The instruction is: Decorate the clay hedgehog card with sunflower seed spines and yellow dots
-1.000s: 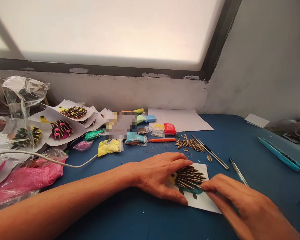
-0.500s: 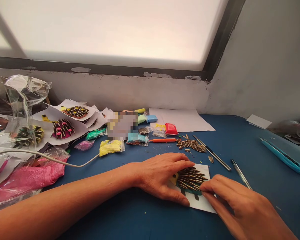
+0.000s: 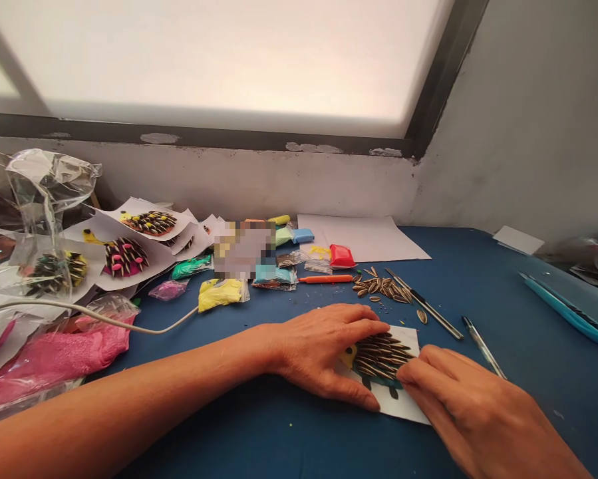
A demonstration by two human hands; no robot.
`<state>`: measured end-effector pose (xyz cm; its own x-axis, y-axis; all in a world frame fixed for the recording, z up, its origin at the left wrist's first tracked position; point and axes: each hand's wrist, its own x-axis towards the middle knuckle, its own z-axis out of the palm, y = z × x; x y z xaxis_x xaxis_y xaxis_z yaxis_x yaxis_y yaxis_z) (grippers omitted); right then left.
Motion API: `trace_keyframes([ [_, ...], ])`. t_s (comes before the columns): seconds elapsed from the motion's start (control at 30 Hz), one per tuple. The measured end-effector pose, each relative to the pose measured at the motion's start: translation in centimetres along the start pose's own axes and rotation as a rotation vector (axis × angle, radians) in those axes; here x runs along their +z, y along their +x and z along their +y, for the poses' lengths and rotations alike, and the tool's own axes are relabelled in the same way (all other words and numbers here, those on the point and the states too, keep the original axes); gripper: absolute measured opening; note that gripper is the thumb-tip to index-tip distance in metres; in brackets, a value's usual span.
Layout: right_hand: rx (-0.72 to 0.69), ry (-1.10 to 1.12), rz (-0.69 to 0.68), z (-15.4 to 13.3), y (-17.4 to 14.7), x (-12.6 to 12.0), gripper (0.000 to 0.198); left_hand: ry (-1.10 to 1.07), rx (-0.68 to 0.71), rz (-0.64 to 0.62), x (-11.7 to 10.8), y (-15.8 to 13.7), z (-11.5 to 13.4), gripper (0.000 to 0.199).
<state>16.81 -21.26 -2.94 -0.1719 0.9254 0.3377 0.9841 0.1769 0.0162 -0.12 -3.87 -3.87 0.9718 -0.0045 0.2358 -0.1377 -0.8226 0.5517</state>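
A white card [image 3: 411,407] lies on the blue table, bearing a hedgehog figure [image 3: 382,355] with a yellow face, a dark teal body and rows of striped sunflower seeds as spines. My left hand [image 3: 328,356] rests across the card's left side, thumb and fingers spread around the figure. At the figure's lower right edge, my right hand [image 3: 473,399] has thumb and forefinger pinched together. Whatever is between those fingertips is hidden. Loose sunflower seeds [image 3: 384,290] lie in a heap beyond the card.
Behind the seeds are an orange stick tool [image 3: 328,279] and bagged clay, including a yellow packet [image 3: 221,293]. A metal-tipped tool [image 3: 431,313] and a pen [image 3: 483,346] lie right. Finished seed pictures [image 3: 126,256] and a pink cloth [image 3: 74,352] crowd the left, with a white cable [image 3: 104,315].
My right hand has shifted very slightly left at the figure's lower right edge, still pinched. My left hand stays spread on the card.
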Motion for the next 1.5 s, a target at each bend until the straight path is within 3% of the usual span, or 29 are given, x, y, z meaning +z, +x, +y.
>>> trace_keyframes([
  [0.1,0.004,-0.024,-0.007,-0.2,0.1,0.0,0.023,-0.003,-0.003,-0.001,0.0,0.0,0.0,0.085],
  [0.33,-0.003,-0.004,0.173,-0.5,0.3,-0.3,0.016,0.001,0.015,0.003,0.1,0.0,-0.1,0.086],
  [1.03,-0.045,0.005,0.188,-1.3,1.3,0.3,0.031,0.039,0.023,0.012,0.1,0.1,-0.1,0.085],
  [1.5,-0.040,-0.043,0.186,-1.5,1.7,0.3,0.029,0.045,0.019,0.006,0.1,0.1,0.0,0.086],
])
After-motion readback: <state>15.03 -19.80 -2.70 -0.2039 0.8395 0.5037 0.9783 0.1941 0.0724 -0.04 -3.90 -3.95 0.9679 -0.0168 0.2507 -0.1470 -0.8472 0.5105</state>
